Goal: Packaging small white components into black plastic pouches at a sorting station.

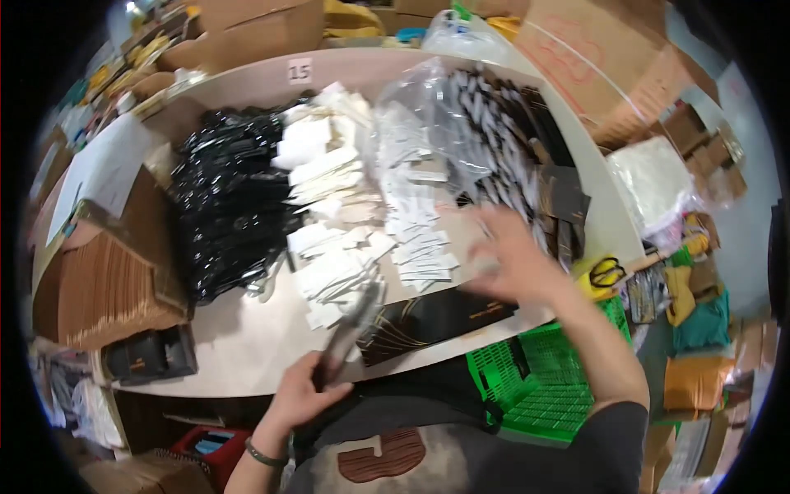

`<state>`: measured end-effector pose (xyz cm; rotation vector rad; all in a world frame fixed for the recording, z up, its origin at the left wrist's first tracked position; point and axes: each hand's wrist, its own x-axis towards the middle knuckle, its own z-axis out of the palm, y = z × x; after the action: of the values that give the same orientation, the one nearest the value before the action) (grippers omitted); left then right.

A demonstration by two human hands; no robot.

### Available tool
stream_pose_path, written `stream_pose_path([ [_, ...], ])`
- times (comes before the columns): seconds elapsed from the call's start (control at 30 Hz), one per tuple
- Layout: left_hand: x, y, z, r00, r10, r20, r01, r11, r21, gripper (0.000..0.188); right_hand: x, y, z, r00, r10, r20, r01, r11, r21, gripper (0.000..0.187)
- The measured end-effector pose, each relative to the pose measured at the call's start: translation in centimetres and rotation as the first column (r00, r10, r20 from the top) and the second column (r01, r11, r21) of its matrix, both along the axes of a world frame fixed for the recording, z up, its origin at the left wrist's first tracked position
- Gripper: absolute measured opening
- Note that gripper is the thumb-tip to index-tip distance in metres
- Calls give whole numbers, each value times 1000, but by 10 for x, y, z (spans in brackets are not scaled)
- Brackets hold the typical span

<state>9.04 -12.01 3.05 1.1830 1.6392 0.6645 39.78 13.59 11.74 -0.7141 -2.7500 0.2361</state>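
Note:
My left hand (303,393), with a bracelet at the wrist, is closed round the lower end of a long, narrow dark item (352,331). It is blurred and slants up over the small white packets (337,276). Further right, my right hand (520,257) is over the table with its fingers spread, somewhat smeared by motion. I see nothing held in it. Beside its fingertips lies a column of flat white slips (421,253). Below it, at the table's front edge, lies a flat black box (440,323) with gold lines.
Black glossy packets (234,198) are heaped on the left of the table. Dark-and-white wrapped pieces (498,136) lie at the right, partly under clear plastic (420,103). A carton of brown cards (115,288) stands left. Yellow-handled scissors (605,273) and a green basket (547,387) are at right.

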Motion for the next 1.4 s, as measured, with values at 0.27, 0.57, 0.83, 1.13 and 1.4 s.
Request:
stream_pose_path([
  [0.27,35,19,-6,958,-151,243,134,987,85,35,-83,-88,-109,970,242,-26,-240,969,58,39],
  [0.57,-12,-20,-21,848,136,-513,17,959,282,67,-112,-111,-118,963,-207,172,258,890,-375,26],
  [0.83,-20,20,1,820,-107,-563,382,835,397,75,-144,-116,-109,987,102,-128,-148,890,-431,17],
  [1.13,-51,119,-42,737,40,-674,390,790,474,55,-50,35,-129,946,-277,168,275,961,33,18],
  [1.4,-90,74,-14,701,382,-602,120,769,628,35,-48,25,-71,928,-247,281,254,967,11,17],
])
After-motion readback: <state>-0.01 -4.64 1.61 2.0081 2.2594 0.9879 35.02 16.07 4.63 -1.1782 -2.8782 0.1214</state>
